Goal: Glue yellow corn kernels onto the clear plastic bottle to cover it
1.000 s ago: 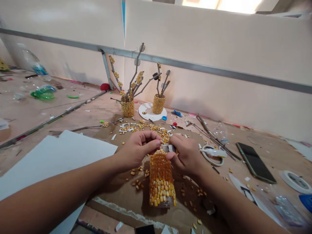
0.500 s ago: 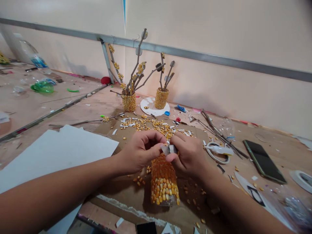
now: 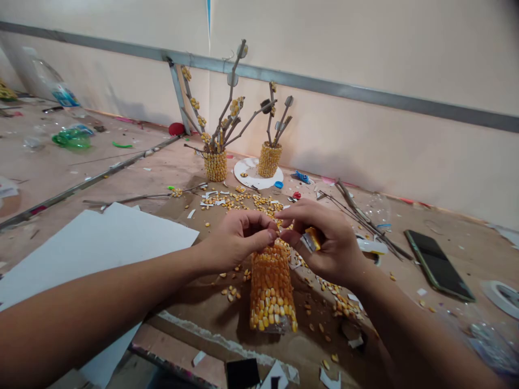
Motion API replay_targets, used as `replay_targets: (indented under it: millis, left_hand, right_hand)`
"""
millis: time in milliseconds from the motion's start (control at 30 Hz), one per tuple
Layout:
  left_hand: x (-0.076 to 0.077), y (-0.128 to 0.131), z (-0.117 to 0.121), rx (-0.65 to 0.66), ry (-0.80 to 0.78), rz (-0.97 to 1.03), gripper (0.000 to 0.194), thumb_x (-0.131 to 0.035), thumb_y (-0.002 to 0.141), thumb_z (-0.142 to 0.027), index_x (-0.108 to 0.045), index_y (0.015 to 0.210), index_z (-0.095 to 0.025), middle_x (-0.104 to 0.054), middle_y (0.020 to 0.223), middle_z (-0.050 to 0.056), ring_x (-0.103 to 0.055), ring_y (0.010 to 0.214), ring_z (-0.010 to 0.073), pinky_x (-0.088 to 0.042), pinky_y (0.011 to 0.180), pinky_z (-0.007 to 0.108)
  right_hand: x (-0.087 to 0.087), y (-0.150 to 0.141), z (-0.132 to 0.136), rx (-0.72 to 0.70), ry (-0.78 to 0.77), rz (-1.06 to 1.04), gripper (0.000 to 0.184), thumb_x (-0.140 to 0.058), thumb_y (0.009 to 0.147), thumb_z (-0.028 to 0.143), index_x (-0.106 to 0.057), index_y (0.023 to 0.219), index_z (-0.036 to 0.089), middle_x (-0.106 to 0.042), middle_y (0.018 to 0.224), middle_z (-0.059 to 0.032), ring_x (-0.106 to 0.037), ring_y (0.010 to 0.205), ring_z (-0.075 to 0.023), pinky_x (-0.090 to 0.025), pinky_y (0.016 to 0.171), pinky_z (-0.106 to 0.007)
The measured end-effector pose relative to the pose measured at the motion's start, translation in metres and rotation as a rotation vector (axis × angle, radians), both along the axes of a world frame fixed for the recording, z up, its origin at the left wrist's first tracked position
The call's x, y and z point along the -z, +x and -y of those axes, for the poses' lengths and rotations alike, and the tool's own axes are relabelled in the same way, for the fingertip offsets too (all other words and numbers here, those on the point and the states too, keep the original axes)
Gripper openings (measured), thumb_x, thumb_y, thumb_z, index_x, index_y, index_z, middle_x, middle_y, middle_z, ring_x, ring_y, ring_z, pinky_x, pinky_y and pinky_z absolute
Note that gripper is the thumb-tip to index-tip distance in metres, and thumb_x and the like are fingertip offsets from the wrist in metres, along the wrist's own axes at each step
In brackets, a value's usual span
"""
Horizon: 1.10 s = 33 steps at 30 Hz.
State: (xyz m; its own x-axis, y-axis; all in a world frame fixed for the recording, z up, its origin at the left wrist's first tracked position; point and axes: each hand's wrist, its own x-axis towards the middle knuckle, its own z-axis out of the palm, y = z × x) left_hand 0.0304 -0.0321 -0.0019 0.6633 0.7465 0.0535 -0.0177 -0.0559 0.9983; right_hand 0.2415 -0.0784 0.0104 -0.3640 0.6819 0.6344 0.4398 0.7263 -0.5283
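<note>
My left hand [image 3: 243, 240] has its thumb and forefinger pinched together above the corn-covered container [image 3: 273, 292]; whatever tiny thing sits in the pinch is mostly hidden, perhaps a kernel. In the palm of my right hand [image 3: 330, 237] is a small yellow tool with a grey metal end [image 3: 311, 239]. The right thumb and forefinger reach toward the left fingertips. Rows of kernels cover the container, which lies below my hands with its clear plastic end toward me. Loose corn kernels [image 3: 231, 293] are scattered around it on the cardboard [image 3: 203, 302].
Behind stand two corn-covered pots [image 3: 215, 165] with twigs, one on a white disc [image 3: 251, 181]. White sheets [image 3: 101, 243] lie left. A phone [image 3: 440, 265], a glue bottle [image 3: 371, 247], branches [image 3: 360, 216] and a tape roll [image 3: 503, 297] are on the right.
The grey piece between both hands' fingertips is no longer there. My right hand has shifted right and raised its forefinger, showing the yellow tool in its palm. The left hand stays pinched.
</note>
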Motion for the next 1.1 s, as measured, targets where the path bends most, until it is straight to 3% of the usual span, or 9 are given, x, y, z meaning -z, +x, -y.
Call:
replay_targets:
  millis: [67, 233, 433, 633, 700, 767, 833, 933, 1100]
  left_hand:
    - [0.000, 0.001, 0.000, 0.008, -0.009, -0.020, 0.024, -0.074, 0.085, -0.039, -0.069, 0.084, -0.015, -0.062, 0.073, 0.000, -0.052, 0.066, 0.0112, -0.041, 0.061, 0.023]
    - [-0.003, 0.002, 0.003, 0.008, -0.011, -0.045, 0.023, -0.073, 0.084, -0.038, -0.069, 0.085, -0.015, -0.061, 0.073, -0.001, -0.051, 0.065, 0.0110, -0.039, 0.061, 0.024]
    - [-0.005, 0.003, 0.003, 0.013, -0.010, -0.010, 0.022, -0.074, 0.083, -0.036, -0.067, 0.081, -0.016, -0.056, 0.068, -0.004, -0.046, 0.061, 0.0094, -0.036, 0.058, 0.023]
    - [-0.004, 0.003, 0.001, -0.044, 0.016, 0.004, 0.019, -0.074, 0.084, -0.033, -0.067, 0.082, -0.015, -0.061, 0.069, -0.003, -0.049, 0.061, 0.0090, -0.039, 0.059, 0.023]
    - [-0.003, 0.003, 0.000, -0.055, 0.028, -0.001, 0.020, -0.074, 0.085, -0.034, -0.067, 0.082, -0.015, -0.062, 0.070, -0.003, -0.050, 0.061, 0.0089, -0.039, 0.058, 0.022]
    - [-0.002, 0.003, -0.001, -0.038, 0.035, -0.005, 0.022, -0.074, 0.087, -0.035, -0.068, 0.082, -0.015, -0.064, 0.072, -0.002, -0.052, 0.063, 0.0092, -0.040, 0.059, 0.022]
    - [0.000, 0.002, -0.002, -0.002, 0.030, -0.007, 0.023, -0.074, 0.089, -0.037, -0.070, 0.084, -0.015, -0.067, 0.076, -0.001, -0.056, 0.066, 0.0105, -0.043, 0.063, 0.023]
    - [0.001, 0.001, -0.001, 0.029, 0.038, -0.043, 0.025, -0.074, 0.091, -0.040, -0.071, 0.087, -0.016, -0.070, 0.081, 0.001, -0.061, 0.073, 0.0133, -0.047, 0.068, 0.025]
    - [-0.009, -0.006, -0.001, 0.137, 0.246, -0.145, 0.029, -0.068, 0.095, -0.046, -0.069, 0.098, -0.017, -0.072, 0.092, 0.005, -0.065, 0.084, 0.0189, -0.054, 0.078, 0.032]
  right_hand:
    - [0.000, -0.003, 0.002, -0.036, 0.051, 0.035, 0.019, -0.068, 0.092, 0.013, -0.069, 0.106, 0.025, -0.072, 0.099, -0.0052, -0.068, 0.084, -0.0183, -0.054, 0.073, -0.033]
    - [0.003, -0.006, 0.001, 0.040, 0.064, 0.058, 0.019, -0.062, 0.087, 0.005, -0.064, 0.095, 0.022, -0.070, 0.090, -0.0036, -0.065, 0.080, -0.0179, -0.052, 0.070, -0.032]
    - [0.002, -0.010, 0.002, 0.087, -0.024, 0.013, 0.012, -0.061, 0.094, 0.013, -0.059, 0.087, 0.023, -0.066, 0.082, -0.0016, -0.060, 0.072, -0.0168, -0.047, 0.067, -0.031]
    - [0.003, 0.002, -0.005, 0.365, -0.107, -0.022, 0.021, -0.061, 0.101, 0.027, -0.058, 0.080, 0.022, -0.054, 0.064, 0.0036, -0.047, 0.057, -0.0138, -0.036, 0.057, -0.030]
    - [0.002, 0.006, -0.005, 0.322, -0.076, 0.039, 0.019, -0.069, 0.097, 0.028, -0.062, 0.081, 0.021, -0.059, 0.065, 0.0032, -0.051, 0.059, -0.0136, -0.039, 0.058, -0.029]
    - [0.001, 0.007, -0.003, 0.173, -0.010, 0.075, 0.005, -0.072, 0.095, 0.024, -0.069, 0.093, 0.020, -0.071, 0.078, -0.0004, -0.062, 0.068, -0.0147, -0.047, 0.063, -0.028]
    - [0.000, 0.006, -0.001, 0.050, 0.075, 0.099, 0.010, -0.069, 0.095, 0.019, -0.073, 0.104, 0.020, -0.076, 0.093, -0.0045, -0.069, 0.079, -0.0158, -0.052, 0.071, -0.028]
    - [-0.001, 0.005, 0.003, 0.014, 0.154, 0.169, 0.015, -0.065, 0.093, 0.015, -0.075, 0.104, 0.019, -0.077, 0.098, -0.0074, -0.070, 0.082, -0.0170, -0.053, 0.071, -0.029]
    - [-0.025, 0.014, 0.016, -0.014, -0.018, 0.265, 0.020, -0.062, 0.087, 0.009, -0.077, 0.097, 0.020, -0.074, 0.086, -0.0045, -0.066, 0.074, -0.0166, -0.050, 0.068, -0.029]
